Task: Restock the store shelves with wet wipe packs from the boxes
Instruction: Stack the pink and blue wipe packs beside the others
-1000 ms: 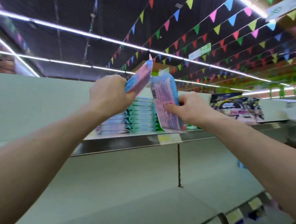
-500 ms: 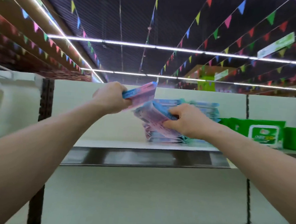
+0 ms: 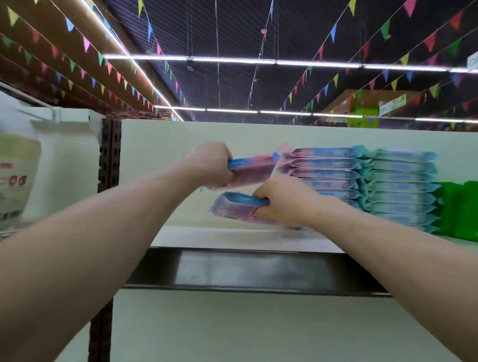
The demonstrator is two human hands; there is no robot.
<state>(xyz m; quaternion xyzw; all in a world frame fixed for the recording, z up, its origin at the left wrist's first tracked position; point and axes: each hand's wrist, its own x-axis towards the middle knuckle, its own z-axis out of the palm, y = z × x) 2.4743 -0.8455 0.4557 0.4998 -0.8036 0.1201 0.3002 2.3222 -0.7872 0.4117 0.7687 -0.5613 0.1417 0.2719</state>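
Above the shelf's [image 3: 228, 239] bare left part, the fingers of your left hand [image 3: 208, 165] are curled tight round the near end of the upper pack [image 3: 251, 169], a pink-and-blue wet wipe pack held up off the shelf and lying nearly flat. Its far end reaches the left side of the pink stack [image 3: 326, 175]; you cannot tell whether they touch. Just below it, the fingers of your right hand [image 3: 284, 201] are clamped on the blue edge of the lower pack [image 3: 234, 210], which sits low over the shelf, left of the same stack. Blur hides whether it rests on the shelf.

Right of the pink stack, touching it, stands the teal stack [image 3: 399, 188], equally tall. Green packs [image 3: 471, 211] follow toward the shelf's right end. A dark slotted post [image 3: 109, 156] bounds the shelf's left end, and coloured bunting [image 3: 142, 91] hangs from the ceiling.
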